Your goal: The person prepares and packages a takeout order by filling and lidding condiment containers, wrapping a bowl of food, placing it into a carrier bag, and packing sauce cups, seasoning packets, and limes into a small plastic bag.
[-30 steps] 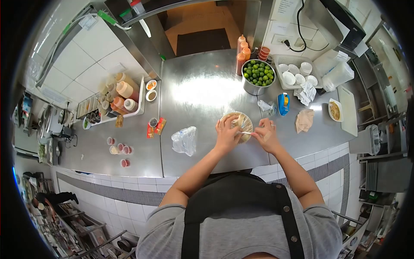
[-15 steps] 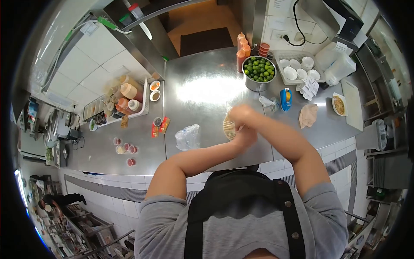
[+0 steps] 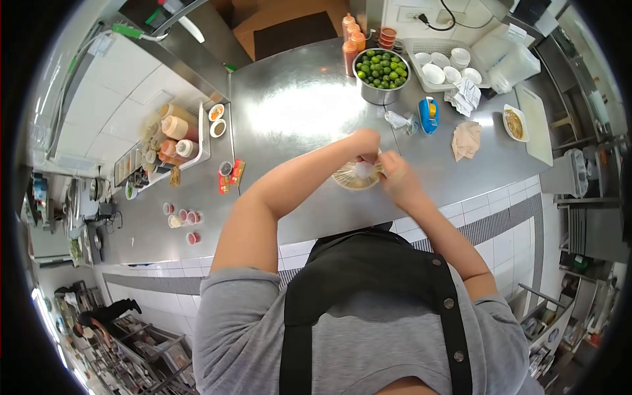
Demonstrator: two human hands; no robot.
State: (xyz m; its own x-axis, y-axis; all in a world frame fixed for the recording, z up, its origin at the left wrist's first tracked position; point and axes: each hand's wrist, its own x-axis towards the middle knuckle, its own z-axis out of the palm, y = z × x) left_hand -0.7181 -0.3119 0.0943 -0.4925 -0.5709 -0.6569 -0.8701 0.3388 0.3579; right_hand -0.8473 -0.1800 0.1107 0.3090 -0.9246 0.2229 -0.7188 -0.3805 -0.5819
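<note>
A round bowl (image 3: 354, 178) under clear, pleated plastic stands on the steel counter in front of me. My left hand (image 3: 367, 145) is closed at the bowl's far right edge, its fingers mostly hidden under the hand. Close beside it, my right hand (image 3: 399, 178) is curled at the right rim, slightly blurred. Whatever the fingers hold at the gathered plastic is too small and hidden to make out. My left forearm crosses the counter left of the bowl.
Beyond the bowl are a pot of limes (image 3: 382, 69), orange bottles (image 3: 350, 52) and a blue tape dispenser (image 3: 428, 116). A cloth (image 3: 466, 141) and food dish (image 3: 515, 125) lie right. Left are sauce cups (image 3: 192, 238) and a bottle crate (image 3: 205, 141). A person (image 3: 108, 313) is lower left.
My hands crossed over the bowl, then came apart to its far and right sides. My left forearm has swung over the counter, hiding the loose plastic bag. The view has shifted.
</note>
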